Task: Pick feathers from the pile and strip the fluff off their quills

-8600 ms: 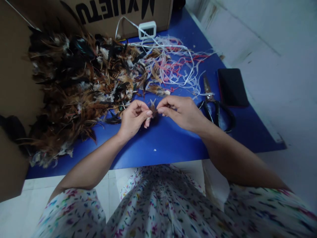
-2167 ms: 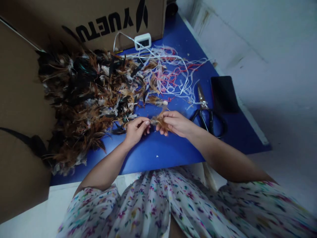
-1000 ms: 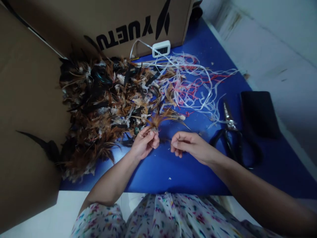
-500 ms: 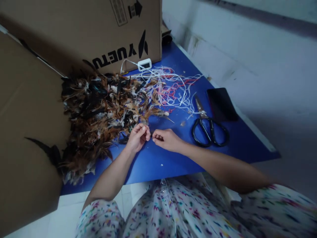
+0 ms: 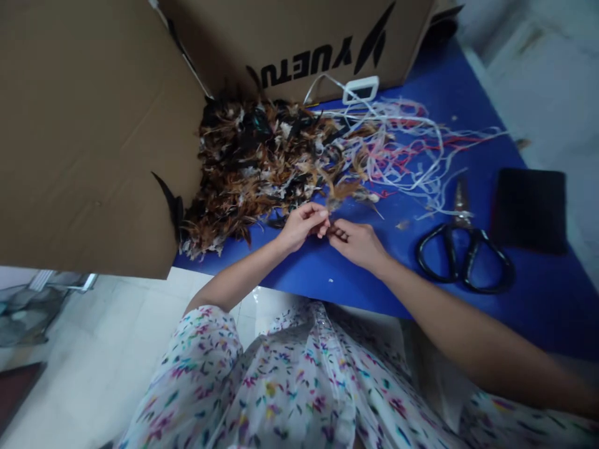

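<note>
My left hand (image 5: 302,226) and my right hand (image 5: 358,242) meet fingertip to fingertip over the blue table (image 5: 327,274), just in front of a heap of brown and black feathers (image 5: 262,165). Both hands are closed in a pinch. The left pinches the base of a small brown feather bundle (image 5: 344,192) that sticks out past its fingers toward the heap. What the right hand's fingers hold is too small to make out.
Black-handled scissors (image 5: 461,249) lie right of my hands, next to a black flat case (image 5: 528,209). White and red strips (image 5: 412,146) tangle behind them. A small white device (image 5: 360,90) sits by a cardboard box (image 5: 299,37), whose flap (image 5: 88,137) hangs at the left.
The right hand let go of the brown bundle, left it in the left hand, then closed back in to touch the left fingertips. The head has turned, so the view shifted left.
</note>
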A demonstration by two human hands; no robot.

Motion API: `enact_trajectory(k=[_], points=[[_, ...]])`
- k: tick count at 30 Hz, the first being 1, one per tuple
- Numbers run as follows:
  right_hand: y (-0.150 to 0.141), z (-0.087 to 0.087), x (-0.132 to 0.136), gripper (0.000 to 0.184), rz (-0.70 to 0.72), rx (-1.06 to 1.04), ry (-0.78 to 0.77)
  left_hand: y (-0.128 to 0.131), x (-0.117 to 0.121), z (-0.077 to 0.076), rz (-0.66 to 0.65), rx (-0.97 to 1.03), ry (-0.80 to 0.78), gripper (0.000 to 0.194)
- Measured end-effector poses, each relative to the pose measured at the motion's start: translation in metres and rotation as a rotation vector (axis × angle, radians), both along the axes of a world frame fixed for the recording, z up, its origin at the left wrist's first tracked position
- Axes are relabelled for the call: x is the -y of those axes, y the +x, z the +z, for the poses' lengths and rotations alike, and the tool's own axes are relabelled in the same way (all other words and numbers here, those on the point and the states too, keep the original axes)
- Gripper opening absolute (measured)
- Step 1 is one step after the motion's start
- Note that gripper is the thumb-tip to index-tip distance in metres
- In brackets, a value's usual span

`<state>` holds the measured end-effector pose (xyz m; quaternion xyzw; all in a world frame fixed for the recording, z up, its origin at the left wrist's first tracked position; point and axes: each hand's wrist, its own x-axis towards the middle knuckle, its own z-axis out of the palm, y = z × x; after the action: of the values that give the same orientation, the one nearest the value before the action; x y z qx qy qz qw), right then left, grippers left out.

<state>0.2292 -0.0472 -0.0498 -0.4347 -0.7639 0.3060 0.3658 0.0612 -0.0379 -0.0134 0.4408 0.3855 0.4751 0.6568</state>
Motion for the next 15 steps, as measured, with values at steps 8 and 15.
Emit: enact_trajectory(k=[8,15], points=[[0.002,-0.004,-0.002,0.013,-0.007,-0.027,-0.047,-0.109,0.074,0.044,0.448,-0.4,0.284,0.033],[0.001,-0.002,-0.001,0.012,0.01,-0.03,-0.046,-0.233,0.115,0.046,1.269,-0.756,0.324,0.022]])
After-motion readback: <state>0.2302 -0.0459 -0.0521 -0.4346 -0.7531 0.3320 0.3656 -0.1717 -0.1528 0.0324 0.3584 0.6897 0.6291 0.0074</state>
